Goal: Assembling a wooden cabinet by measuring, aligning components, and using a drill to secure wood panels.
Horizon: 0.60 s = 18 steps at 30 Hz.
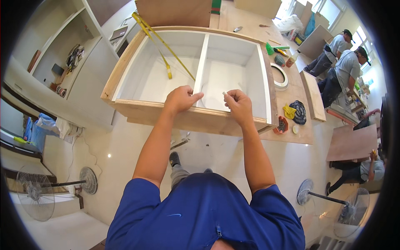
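A shallow wooden cabinet box (225,119) with white-lined compartments lies before me, split by a white divider (202,58). My left hand (181,100) is at the front rail by the divider's near end, fingers curled and thumb pointing right; whatever is under the fingers is hidden. To its right, above the other compartment, my right hand (239,104) pinches a small white piece (225,94), too small to name. A folding rule (168,71), yellow and bent into angled lengths, leans across the far left corner into the left compartment.
On the workbench (287,135) to the right are a white ring (280,76), a yellow cloth (289,111), a black bundle (299,112) and a red tray (282,125). Two people (343,73) work at the far right; another (368,168) is beside a board (352,141). Fans (88,180) stand on both sides.
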### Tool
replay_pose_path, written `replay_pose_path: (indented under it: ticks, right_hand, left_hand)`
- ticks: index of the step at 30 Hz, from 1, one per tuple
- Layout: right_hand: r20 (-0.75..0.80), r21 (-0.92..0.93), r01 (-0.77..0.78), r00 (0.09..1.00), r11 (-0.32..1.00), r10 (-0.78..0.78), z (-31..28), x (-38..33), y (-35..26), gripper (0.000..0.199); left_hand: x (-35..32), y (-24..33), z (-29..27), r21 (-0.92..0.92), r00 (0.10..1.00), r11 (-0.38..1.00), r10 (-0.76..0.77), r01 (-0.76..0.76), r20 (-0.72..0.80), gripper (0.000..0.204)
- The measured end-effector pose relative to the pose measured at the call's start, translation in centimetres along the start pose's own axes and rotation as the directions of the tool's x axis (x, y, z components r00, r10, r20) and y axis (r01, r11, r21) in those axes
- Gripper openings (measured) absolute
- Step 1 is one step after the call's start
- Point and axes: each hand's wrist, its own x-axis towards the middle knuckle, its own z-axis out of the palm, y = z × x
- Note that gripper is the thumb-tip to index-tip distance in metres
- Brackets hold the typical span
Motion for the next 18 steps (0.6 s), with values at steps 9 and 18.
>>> replay_pose_path:
  ticks: [9, 18]
  right_hand:
    - [0.005, 0.060, 0.076, 0.997, 0.995, -0.077, -0.7, 0.5, 1.0, 0.018]
    - [-0.047, -0.184, 0.329, 0.938, 0.926, -0.343, 0.0, 1.7, 3.8, 0.018]
  left_hand:
    - [-0.1, 0.2, 0.2, 0.116, 0.995, 0.988, 0.094, -0.097, 0.034, 0.051]
    - [1.7, -3.4, 1.8, 0.116, 0.955, 0.948, 0.295, -0.297, 0.036, 0.041]
